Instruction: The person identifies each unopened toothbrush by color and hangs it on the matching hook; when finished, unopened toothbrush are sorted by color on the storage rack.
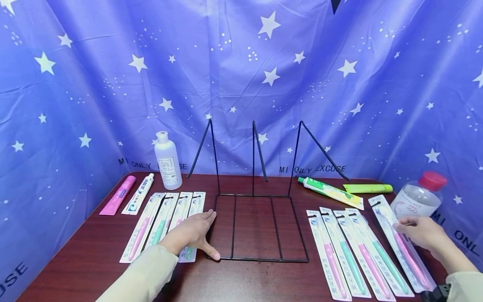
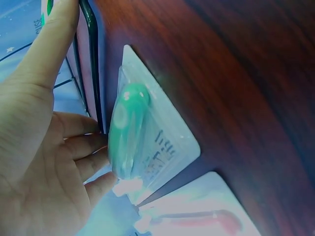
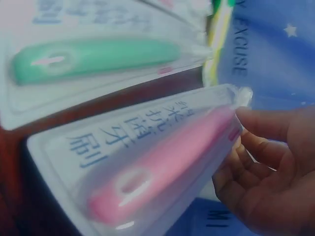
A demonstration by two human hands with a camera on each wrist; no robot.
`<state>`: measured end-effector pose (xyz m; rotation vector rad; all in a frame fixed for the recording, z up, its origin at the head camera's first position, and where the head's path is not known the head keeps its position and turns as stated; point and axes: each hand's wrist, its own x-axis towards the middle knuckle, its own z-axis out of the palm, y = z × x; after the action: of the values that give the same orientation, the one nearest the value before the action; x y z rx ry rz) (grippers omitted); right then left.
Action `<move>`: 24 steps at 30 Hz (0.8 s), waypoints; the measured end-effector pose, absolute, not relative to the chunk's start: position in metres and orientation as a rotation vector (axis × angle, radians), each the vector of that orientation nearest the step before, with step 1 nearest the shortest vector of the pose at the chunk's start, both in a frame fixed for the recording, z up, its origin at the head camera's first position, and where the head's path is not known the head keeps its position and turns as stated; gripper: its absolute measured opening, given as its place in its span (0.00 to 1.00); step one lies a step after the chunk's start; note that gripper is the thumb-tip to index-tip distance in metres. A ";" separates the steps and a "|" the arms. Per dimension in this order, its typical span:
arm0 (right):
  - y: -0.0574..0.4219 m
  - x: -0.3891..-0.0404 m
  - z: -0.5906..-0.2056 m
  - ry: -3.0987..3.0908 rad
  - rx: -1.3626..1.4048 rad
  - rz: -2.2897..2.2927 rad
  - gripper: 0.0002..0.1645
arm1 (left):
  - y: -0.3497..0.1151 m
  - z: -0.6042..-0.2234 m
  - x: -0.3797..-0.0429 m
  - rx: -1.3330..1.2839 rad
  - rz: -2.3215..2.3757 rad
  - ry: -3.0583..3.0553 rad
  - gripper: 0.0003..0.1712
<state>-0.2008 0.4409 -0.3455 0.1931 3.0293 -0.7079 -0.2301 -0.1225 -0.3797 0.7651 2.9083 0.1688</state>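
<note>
In the head view, my right hand (image 1: 424, 233) pinches the edge of a packaged pink toothbrush (image 1: 409, 256), thumb on top and fingers curled beneath. That pack (image 3: 162, 167) is tilted up beside a packaged green toothbrush (image 3: 98, 59) in the right wrist view. My left hand (image 1: 194, 230) spreads its fingers and thumb along the left side of a black wire rack (image 1: 260, 260). Under its palm side lies another packaged green toothbrush (image 2: 130, 123), near the little fingers. The rack has tall bent prongs at its back.
Packaged toothbrushes lie in rows on both sides of the rack. At back left stand a white bottle (image 1: 167, 163), a pink tube (image 1: 118, 195) and a white toothpaste tube (image 1: 138, 195). Toothpaste (image 1: 332, 192), a yellow-green tube (image 1: 367, 188) and a red-capped bottle (image 1: 416, 195) are at right.
</note>
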 end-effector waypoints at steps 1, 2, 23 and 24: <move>0.440 -0.200 -0.341 3.064 0.176 -0.693 0.31 | -0.122 -0.380 -0.230 0.765 0.169 2.908 0.73; 0.438 -0.198 -0.337 3.100 0.162 -0.679 0.31 | -0.122 -0.380 -0.230 0.764 0.165 2.908 0.73; 0.364 -0.179 -0.293 3.077 -0.480 -1.356 0.07 | -0.121 -0.382 -0.231 0.730 0.144 2.914 0.73; 0.361 -0.177 -0.291 3.061 -0.503 -1.372 0.08 | -0.121 -0.382 -0.231 0.731 0.142 2.913 0.73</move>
<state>-0.1766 0.3608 -0.2907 -0.5029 3.0609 -1.3724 -0.2309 -0.1207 -0.3824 0.7310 2.9129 0.1424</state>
